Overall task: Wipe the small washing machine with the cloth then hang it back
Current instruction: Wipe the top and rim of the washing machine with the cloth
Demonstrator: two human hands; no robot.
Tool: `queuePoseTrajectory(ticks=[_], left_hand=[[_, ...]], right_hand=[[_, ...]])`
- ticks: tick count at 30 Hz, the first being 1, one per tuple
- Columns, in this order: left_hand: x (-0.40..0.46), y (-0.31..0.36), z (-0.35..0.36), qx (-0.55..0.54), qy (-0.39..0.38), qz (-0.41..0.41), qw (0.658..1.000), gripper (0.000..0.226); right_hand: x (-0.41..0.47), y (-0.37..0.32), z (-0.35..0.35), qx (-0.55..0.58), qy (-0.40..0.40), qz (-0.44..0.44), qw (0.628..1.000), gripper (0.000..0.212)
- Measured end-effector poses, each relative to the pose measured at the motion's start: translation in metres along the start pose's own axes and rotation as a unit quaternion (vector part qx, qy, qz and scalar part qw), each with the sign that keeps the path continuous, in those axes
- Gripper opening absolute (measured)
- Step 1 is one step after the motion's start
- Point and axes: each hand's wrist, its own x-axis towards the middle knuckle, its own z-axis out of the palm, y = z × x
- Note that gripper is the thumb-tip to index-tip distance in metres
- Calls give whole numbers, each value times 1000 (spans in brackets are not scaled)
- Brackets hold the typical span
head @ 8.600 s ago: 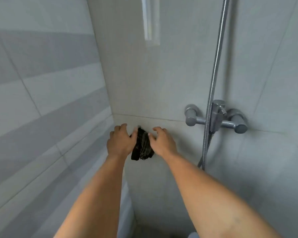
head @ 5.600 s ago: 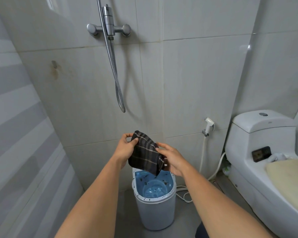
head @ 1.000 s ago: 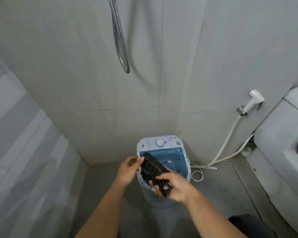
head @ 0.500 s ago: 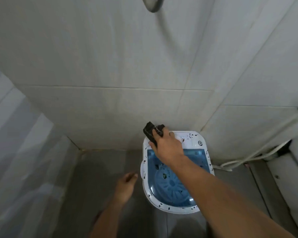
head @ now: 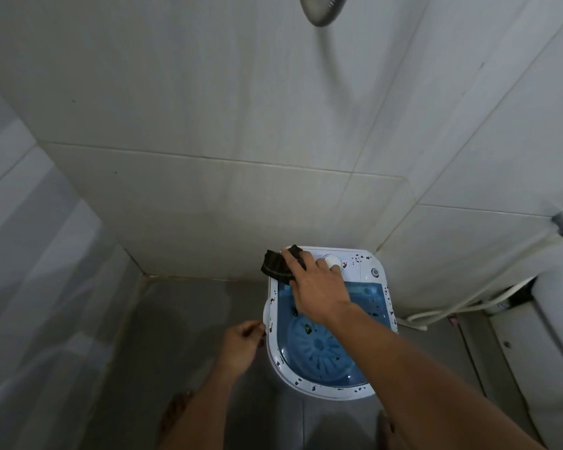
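The right hand (head: pixel 317 289) reaches over the small white washing machine with a blue see-through lid (head: pixel 330 336) and presses a bunched dark cloth (head: pixel 277 265) onto the machine's back left corner. Its fingers are spread fairly flat over the cloth, so whether the thumb curls under the fabric cannot be told. Part of the cloth is hidden beneath the palm; the rest sticks out past the fingertips toward the wall. Just beside the knuckles sits a round white dial (head: pixel 333 263) on the machine's control panel, half covered by the hand.

The left hand (head: pixel 242 347) is lower, its fingers loosely curled, with the fingertips at the machine's left rim; it holds nothing that can be made out, and actual contact with the rim is hard to judge.

Dark specks dot the white rim and the lid. Through the lid a blue ribbed disc shows at the tub's bottom. The machine stands on a grey floor (head: pixel 189 319) against a pale tiled wall (head: pixel 241 125). A metal shower head (head: pixel 322 8) is cut off at the top edge, and a white hose (head: pixel 462 306) runs along the wall at right, its fitting cropped by the frame.
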Motion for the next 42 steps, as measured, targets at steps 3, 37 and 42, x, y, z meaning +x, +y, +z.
queuePoseTrajectory(ticks=[3, 37, 42], left_hand=[[0, 1, 0, 9, -2, 6, 1000, 21], [6, -2, 5, -23, 10, 15, 1000, 12], [10, 5, 3, -45, -5, 14, 999, 18]], right_hand=[[3, -1, 1, -6, -1, 17, 1000, 65], [43, 20, -6, -38, 25, 74, 996, 55], [27, 4, 0, -8, 15, 63, 998, 60]])
